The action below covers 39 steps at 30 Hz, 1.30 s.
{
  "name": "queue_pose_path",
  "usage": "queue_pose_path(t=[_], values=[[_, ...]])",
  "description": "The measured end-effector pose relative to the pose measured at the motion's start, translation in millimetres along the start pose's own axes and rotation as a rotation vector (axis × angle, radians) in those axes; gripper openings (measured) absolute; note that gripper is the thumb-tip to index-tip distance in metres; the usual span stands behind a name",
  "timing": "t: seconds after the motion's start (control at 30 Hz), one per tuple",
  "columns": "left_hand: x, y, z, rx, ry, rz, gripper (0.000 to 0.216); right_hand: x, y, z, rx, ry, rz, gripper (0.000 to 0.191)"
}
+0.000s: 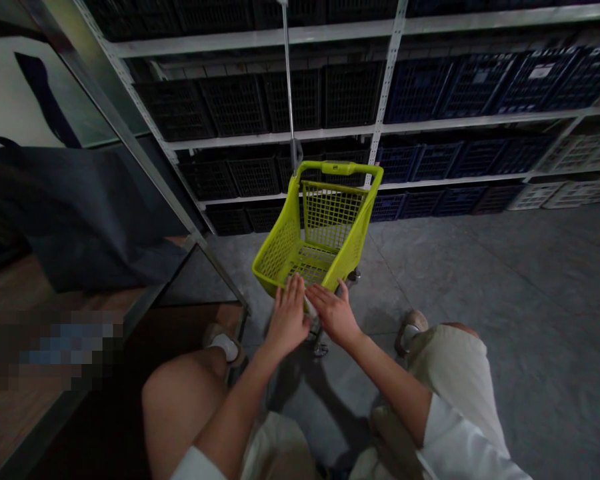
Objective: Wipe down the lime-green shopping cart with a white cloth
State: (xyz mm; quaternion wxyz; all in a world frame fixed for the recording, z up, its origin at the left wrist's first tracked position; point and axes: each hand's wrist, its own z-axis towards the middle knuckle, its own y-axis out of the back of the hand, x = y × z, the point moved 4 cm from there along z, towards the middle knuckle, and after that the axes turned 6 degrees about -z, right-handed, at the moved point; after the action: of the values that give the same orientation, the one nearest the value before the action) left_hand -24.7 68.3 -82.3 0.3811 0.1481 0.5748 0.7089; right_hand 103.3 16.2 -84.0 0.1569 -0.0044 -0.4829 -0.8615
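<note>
In front of me stands a small lime-green plastic shopping cart [337,257] with lattice sides and a handle bar at its far end. A thin metal pole rises from its back left corner. At the cart's near end, my left hand [289,323] lies with fingers stretched out over the front panel. Close beside it, my right hand [336,317] has its fingers extended toward the left hand, thumb raised. A small whitish patch shows between the two hands; I cannot tell what it is. The cart's basket shows only its grid floor.
White metal shelving [260,137] full of black crates [235,103] and blue crates [420,90] stands behind the cart. White crates sit at far right. On the left is a metal-framed table [145,293] with a dark bag [95,213]. My legs straddle the cart's near end.
</note>
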Motion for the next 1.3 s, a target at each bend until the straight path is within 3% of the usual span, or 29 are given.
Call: queue_pose_path(t=[0.17, 0.33, 0.4, 0.53, 0.6, 0.67, 0.8, 0.9, 0.97, 1.03, 1.17, 1.23, 1.3], values=[[-16.9, -8.5, -11.3, -0.020, 0.020, -0.062, 0.093, 1.9, -8.4, 10.1, 0.040, 0.181, -0.084, 0.048], [-16.0, 1.3, -6.2, 0.029, -0.001, 0.033, 0.092, -52.8, 10.3, 16.0, 0.101, 0.306, -0.200, 0.052], [-22.3, 4.4, -4.0, 0.064, -0.027, 0.078, 0.091, -91.4, 26.7, 17.9, 0.116, 0.246, -0.248, 0.054], [-39.3, 6.9, -1.1, 0.135, -0.058, 0.107, 0.086, -154.3, 57.1, 14.9, 0.031, -0.076, -0.346, 0.056], [-47.3, 6.6, -0.9, 0.148, -0.057, 0.109, 0.082, -152.7, 59.1, 6.6, -0.002, -0.153, -0.355, 0.058], [-54.1, 5.6, -2.0, 0.141, -0.053, 0.108, 0.080, -126.8, 51.6, -4.8, -0.015, -0.147, -0.322, 0.063], [-60.6, 4.0, -6.9, 0.123, -0.068, 0.104, 0.079, -50.5, 30.4, -26.3, 0.000, 0.004, -0.201, 0.065], [-57.2, 6.3, -10.1, 0.137, -0.062, 0.103, 0.073, -29.1, 28.9, -32.8, 0.026, 0.116, -0.175, 0.064], [-53.4, 9.8, -11.3, 0.140, -0.066, 0.098, 0.071, -43.4, 36.8, -33.1, 0.057, 0.172, -0.183, 0.065], [-50.2, 13.1, -12.0, 0.130, -0.077, 0.097, 0.070, -75.9, 50.7, -32.0, 0.061, 0.160, -0.215, 0.066], [-49.9, 11.6, -16.3, 0.110, -0.066, 0.111, 0.068, -142.8, 80.0, -32.2, -0.022, -0.066, -0.317, 0.068], [-54.6, 6.5, -21.6, 0.089, -0.047, 0.092, 0.074, -147.0, 83.6, -34.3, -0.051, -0.167, -0.334, 0.068], [-61.1, -0.1, -28.1, 0.056, -0.027, 0.066, 0.083, -124.0, 76.2, -36.1, -0.057, -0.218, -0.308, 0.068]])
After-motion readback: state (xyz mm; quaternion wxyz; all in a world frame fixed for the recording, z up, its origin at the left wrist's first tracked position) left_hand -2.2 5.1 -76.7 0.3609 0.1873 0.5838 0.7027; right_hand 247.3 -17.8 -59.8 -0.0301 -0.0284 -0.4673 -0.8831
